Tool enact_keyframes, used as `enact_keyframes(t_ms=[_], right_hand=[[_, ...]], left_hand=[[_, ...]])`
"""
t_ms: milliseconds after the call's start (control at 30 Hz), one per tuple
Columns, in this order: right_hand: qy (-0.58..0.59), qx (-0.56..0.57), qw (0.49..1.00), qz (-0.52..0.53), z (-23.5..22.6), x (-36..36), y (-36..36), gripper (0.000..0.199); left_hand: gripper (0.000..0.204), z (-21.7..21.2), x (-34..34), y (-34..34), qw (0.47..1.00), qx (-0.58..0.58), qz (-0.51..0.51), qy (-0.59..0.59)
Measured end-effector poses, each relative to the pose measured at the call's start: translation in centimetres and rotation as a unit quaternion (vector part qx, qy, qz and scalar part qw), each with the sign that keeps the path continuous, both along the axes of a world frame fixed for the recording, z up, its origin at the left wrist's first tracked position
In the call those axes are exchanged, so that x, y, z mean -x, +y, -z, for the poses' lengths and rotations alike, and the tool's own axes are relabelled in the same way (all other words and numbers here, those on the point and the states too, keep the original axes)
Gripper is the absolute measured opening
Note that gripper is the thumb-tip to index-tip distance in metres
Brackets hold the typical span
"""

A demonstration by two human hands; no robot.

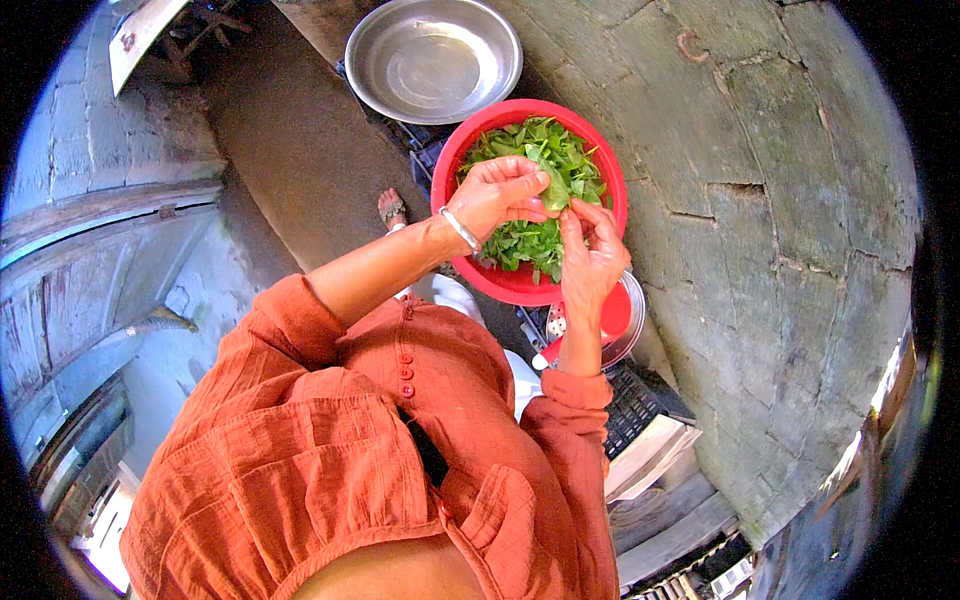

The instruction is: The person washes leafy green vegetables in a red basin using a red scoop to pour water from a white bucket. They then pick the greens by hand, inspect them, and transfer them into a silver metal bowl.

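Here, over a red plastic basin heaped with loose leafy greens, pinching a green leaf in both hands; gripped along the blade by the left hand, between thumb and fingers, and met near its lower end by the closed fingertips of the right hand, too small to tell how firmly; held just above the pile, inside the rim; flanked by a wide stainless-steel basin beyond and, beside the right forearm, by a red dipper over a round metal bowl; likely to tear, if pulled unevenly between the two pinches; apt to slip back among the greens, if loosened too soon; possible, too, to knock the dipper, through a careless sweep of that forearm.
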State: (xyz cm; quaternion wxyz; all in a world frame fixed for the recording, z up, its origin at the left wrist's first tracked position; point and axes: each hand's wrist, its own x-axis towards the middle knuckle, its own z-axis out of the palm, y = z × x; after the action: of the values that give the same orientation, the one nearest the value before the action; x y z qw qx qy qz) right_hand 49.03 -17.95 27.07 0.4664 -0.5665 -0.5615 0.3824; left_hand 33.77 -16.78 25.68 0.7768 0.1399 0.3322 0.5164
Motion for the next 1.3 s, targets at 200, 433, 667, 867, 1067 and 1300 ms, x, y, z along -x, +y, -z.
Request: enact_keyframes(t_ms=[200, 433, 667, 867, 1067, 1300], right_hand=[[0.010, -0.010, 1.000, 0.011, -0.5, -0.4, -0.8, 0.016], [-0.008, -0.019, 1.000, -0.007, -1.3, -0.6, -1.5, 0.016], [-0.232, -0.157, 0.959, -0.048, -1.6, -0.3, -1.6, 0.014], [-0.324, -0.175, 0.926, -0.082, -0.3, 0.1, -2.9, 0.012], [-0.017, 0.107, 0.994, -0.014, 3.9, 0.3, -5.1, 0.004], [0.339, 0.272, 0.898, 0.068, 6.4, 0.7, -3.4, 0.017]], left_hand=[[0.006, -0.7, -0.2, -0.4, 1.000, 0.010, 0.012, -0.018], [0.007, -0.1, -0.2, -0.9, 0.998, 0.012, 0.023, -0.048], [0.023, -0.9, -0.7, -1.1, 0.993, -0.065, 0.059, 0.082], [0.032, 3.1, -1.4, -3.6, 0.989, -0.075, 0.041, 0.120], [0.034, 4.7, -1.4, -5.2, 0.979, -0.037, 0.058, 0.192], [0.024, 6.2, 1.4, -5.3, 0.988, 0.053, 0.075, 0.123]])
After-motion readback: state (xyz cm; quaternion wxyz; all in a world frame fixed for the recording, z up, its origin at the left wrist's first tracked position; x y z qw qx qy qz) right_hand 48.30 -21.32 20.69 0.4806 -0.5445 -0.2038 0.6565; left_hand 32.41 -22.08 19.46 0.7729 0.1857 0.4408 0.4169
